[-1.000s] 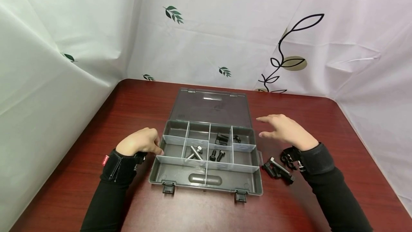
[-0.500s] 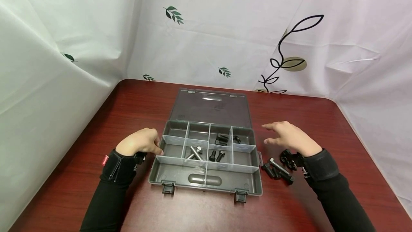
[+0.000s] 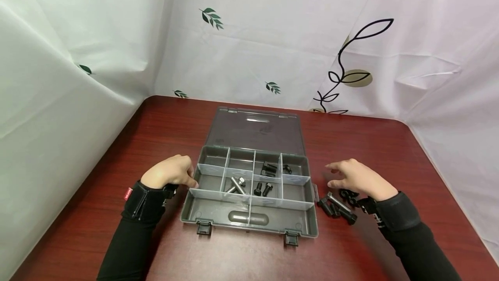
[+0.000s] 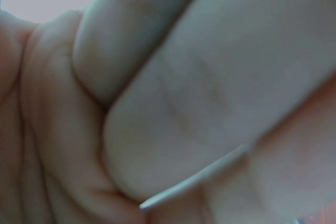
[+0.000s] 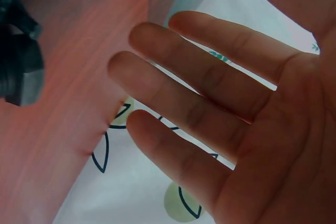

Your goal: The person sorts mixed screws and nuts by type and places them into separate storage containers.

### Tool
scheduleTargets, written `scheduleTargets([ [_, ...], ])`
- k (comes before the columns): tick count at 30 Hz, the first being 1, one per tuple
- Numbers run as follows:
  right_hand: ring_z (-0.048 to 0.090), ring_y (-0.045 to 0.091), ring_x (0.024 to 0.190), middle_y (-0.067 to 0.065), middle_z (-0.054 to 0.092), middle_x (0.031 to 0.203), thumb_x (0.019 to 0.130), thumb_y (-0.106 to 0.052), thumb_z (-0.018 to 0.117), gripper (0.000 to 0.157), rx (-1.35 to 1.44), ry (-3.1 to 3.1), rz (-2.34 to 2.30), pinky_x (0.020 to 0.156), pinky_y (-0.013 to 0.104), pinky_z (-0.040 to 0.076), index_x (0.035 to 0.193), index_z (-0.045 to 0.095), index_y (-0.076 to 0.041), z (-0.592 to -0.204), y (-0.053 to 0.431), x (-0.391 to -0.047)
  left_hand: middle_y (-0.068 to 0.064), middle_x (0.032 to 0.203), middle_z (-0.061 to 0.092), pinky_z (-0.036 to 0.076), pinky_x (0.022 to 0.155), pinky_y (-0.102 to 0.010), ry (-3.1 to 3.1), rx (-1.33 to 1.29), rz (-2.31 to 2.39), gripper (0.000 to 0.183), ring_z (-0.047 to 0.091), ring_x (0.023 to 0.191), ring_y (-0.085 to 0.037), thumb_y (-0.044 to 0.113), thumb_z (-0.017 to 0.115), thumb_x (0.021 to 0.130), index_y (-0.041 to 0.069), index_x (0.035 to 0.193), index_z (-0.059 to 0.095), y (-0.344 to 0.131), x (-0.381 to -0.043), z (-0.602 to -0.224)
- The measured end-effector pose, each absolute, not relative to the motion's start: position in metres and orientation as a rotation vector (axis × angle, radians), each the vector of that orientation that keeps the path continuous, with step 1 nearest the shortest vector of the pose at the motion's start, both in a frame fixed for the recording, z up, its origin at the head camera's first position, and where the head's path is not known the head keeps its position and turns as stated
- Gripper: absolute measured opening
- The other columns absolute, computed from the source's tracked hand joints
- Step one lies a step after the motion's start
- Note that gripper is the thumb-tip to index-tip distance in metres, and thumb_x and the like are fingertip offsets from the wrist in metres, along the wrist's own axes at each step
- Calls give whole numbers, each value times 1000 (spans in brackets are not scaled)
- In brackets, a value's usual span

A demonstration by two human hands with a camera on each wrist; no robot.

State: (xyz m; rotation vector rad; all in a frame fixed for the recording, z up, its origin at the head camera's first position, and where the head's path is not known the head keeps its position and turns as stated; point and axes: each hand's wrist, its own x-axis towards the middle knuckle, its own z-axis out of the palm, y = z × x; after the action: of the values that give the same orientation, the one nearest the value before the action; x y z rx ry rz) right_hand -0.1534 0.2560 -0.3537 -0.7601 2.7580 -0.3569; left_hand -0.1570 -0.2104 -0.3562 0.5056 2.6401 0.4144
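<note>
Showing work seemingly partway: the open box (image 3: 210, 207) holds parts (image 3: 238, 185) in four compartments, from centre toward two o'clock; a pile (image 3: 339, 203) remains outside, near four. The left hand (image 3: 169, 172), curled, touches the box at nine; the right hand (image 3: 358, 179), fingers spread, holds nothing at three.

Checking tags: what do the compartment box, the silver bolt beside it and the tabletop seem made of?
Compartment box: probably smooth plastic; its smoky lid looks translucent. Silver bolt: likely metal, bare or plated, given its greyish sheen. Tabletop: wood or laminate, reddish-brown, streaked, softly glossy.
</note>
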Motion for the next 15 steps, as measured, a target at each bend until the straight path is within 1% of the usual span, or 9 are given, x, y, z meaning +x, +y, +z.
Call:
scheduleTargets([
  [5, 60, 23, 83, 10, 64, 97, 80, -26, 69, 41, -761, 2737, -365, 68, 36, 47, 108, 62, 2, -356, 258, -151, 9, 51, 30, 26, 51, -26, 2639, 499, 419, 38, 31, 51, -10, 29, 73, 72, 19, 51, 44, -210, -156, -355],
  [9, 59, 17, 78, 6, 64, 92, 80, -27, 69, 38, -758, 2713, -374, 65, 33, 46, 105, 64, 1, -357, 260, -149, 9, 51, 29, 26, 51, -26, 2632, 492, 423, 38, 30, 51, -10, 29, 73, 72, 19, 51, 43, -210, -156, -355],
  [15, 52, 5, 67, -6, 58, 80, 81, -26, 68, 25, -809, 2654, -410, 61, 28, 44, 96, 65, -6, -361, 263, -146, 10, 50, 28, 25, 50, -25, 2635, 493, 422, 38, 29, 51, -9, 28, 73, 72, 18, 50, 44, -210, -156, -356],
])
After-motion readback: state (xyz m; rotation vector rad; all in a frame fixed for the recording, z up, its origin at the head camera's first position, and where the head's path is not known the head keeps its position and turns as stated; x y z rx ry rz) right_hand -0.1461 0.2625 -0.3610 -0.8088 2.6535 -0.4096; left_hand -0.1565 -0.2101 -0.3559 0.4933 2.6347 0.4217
